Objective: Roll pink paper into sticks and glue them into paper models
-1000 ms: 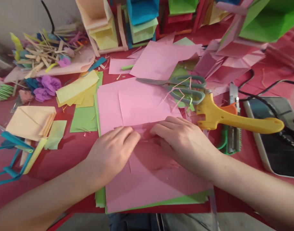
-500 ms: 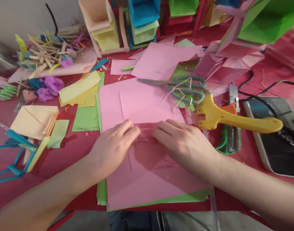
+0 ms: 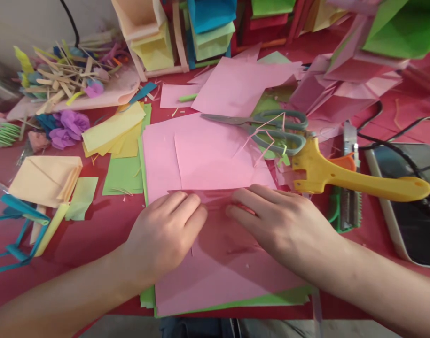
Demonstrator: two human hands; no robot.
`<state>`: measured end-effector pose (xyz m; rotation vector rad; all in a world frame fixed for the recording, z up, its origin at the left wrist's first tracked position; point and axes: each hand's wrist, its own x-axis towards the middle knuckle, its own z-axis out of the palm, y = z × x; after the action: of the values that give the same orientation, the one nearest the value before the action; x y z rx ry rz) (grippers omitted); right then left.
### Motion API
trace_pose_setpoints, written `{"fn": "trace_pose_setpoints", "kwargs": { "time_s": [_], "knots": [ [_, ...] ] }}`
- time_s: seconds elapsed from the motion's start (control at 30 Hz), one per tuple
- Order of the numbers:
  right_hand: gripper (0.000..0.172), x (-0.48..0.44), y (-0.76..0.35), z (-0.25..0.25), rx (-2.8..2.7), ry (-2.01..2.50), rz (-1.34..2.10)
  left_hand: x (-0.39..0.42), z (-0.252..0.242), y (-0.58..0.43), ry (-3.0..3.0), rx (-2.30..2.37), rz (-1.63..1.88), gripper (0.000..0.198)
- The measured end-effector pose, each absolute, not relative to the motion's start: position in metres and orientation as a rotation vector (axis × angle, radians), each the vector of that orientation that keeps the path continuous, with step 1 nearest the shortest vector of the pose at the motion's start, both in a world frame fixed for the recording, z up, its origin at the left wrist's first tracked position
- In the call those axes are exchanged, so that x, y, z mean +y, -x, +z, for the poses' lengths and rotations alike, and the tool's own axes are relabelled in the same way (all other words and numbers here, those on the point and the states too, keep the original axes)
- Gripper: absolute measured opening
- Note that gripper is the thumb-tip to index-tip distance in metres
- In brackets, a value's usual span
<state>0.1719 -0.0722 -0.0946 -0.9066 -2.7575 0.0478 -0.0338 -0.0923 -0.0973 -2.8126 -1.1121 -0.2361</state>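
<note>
A folded piece of darker pink paper lies across the middle of a stack of pink sheets. My left hand grips it at its left part, fingers curled together over it. On the right part my right hand closes on the same paper, with the thumb side low and the fingers bent over the edge. The fingertips and the exact fold are partly hidden. Beyond the hands, a lighter pink piece rests flat. Green-handled scissors lie on the stack's far right, with thin pink offcuts over them.
A yellow tool handle, a box cutter and a phone-like device with black cables lie at right. On the left are folded peach paper, purple paper flowers and a blue frame. Paper boxes stand behind.
Both hands have shifted slightly toward me with the darker pink paper, and more of its long far edge shows. The right fingers are spread a little more. The camera view moved slightly.
</note>
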Motion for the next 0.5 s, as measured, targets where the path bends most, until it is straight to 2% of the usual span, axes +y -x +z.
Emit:
{"fn": "trace_pose_setpoints", "kwargs": {
  "time_s": [0.13,0.27,0.5],
  "knots": [
    [0.032,-0.063,-0.178,-0.101,-2.69,0.92,0.297,-0.093,-0.098,0.036,2.88,-1.27,-0.326,0.022],
    [0.028,-0.055,-0.181,-0.105,-2.64,0.93,0.523,-0.087,-0.101,0.042,2.925,-1.353,-0.382,0.019],
    [0.024,-0.06,-0.179,-0.098,-2.696,0.942,0.383,-0.079,-0.099,0.047,2.991,-1.22,-0.378,0.019]
  ]
}}
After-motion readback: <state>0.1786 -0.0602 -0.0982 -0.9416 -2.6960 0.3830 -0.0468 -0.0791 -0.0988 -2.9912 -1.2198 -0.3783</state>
